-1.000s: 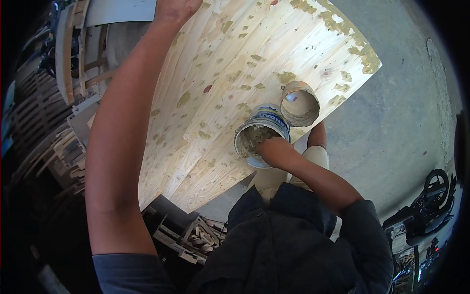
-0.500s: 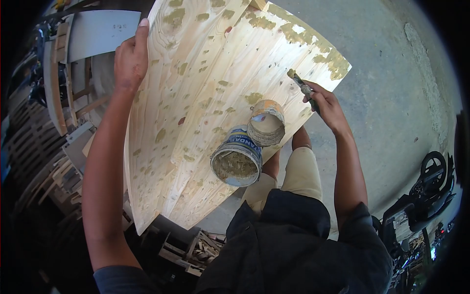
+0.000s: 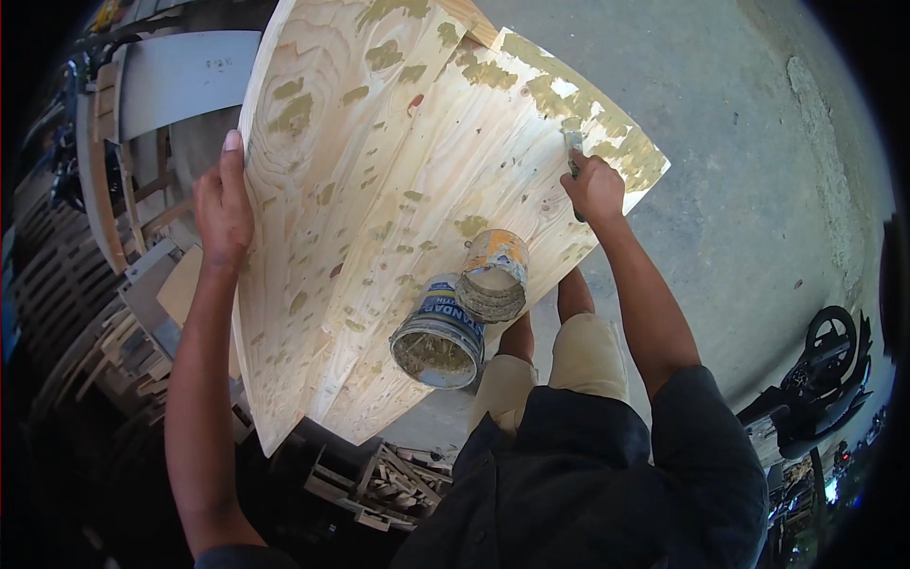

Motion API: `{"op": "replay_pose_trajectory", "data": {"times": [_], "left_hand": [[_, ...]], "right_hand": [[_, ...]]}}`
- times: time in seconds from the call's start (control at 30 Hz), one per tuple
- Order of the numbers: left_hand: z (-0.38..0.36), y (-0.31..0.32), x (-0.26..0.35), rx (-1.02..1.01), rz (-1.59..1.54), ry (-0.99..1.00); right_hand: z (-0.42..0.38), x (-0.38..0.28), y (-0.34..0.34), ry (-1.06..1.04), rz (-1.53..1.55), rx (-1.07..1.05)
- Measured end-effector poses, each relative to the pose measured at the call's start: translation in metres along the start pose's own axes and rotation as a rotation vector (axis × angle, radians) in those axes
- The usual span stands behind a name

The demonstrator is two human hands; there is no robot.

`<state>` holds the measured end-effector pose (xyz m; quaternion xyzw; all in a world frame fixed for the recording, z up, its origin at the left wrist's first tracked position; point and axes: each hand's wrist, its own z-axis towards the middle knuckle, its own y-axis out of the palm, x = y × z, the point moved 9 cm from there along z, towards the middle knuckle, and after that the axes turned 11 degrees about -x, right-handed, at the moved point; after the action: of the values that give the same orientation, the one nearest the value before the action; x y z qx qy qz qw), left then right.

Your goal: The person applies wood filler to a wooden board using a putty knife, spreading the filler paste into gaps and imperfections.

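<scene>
A large pale wooden panel [image 3: 379, 180], blotched with olive-brown putty, lies in front of me. My left hand [image 3: 225, 199] grips its left edge; the thumb shows along the rim and the other fingers are partly hidden. In my right hand [image 3: 595, 188] is a putty knife [image 3: 574, 142], its blade at the panel's surface beside the wide putty band [image 3: 607, 123] on the far right edge. Two open containers stand on the panel near my body: a blue bucket [image 3: 439, 346] with putty smeared inside, and a smaller orange-and-grey can [image 3: 495, 275] touching it.
Bare concrete floor [image 3: 720, 209] extends to the right, with a black motorcycle [image 3: 825, 379] at the far right. A white board [image 3: 190, 81] and stacked timber stand on the left. Below the panel sits a crate of wood scraps [image 3: 403, 484].
My right hand has brought the putty knife forward and left, down to the panel near the putty band. My left hand has slid nearer along the left edge. The view has shifted slightly.
</scene>
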<state>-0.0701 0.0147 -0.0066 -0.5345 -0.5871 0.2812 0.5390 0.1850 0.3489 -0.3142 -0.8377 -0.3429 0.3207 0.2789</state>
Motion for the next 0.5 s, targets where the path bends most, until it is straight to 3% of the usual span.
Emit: {"op": "replay_pose_trajectory", "data": {"times": [0.07, 0.2, 0.4, 0.5], "left_hand": [[-0.004, 0.003, -0.001, -0.018, -0.007, 0.004], [0.002, 0.001, -0.010, -0.014, -0.001, -0.001], [0.002, 0.002, -0.008, -0.027, -0.030, 0.023], [0.000, 0.003, -0.014, -0.109, 0.059, -0.092]], "right_hand": [[-0.009, -0.005, -0.007, 0.022, 0.053, -0.068], [0.007, -0.011, -0.023, -0.007, 0.143, 0.109], [0.007, -0.027, -0.015, -0.023, 0.045, -0.120], [0.017, -0.042, -0.032, -0.106, 0.142, 0.077]]}}
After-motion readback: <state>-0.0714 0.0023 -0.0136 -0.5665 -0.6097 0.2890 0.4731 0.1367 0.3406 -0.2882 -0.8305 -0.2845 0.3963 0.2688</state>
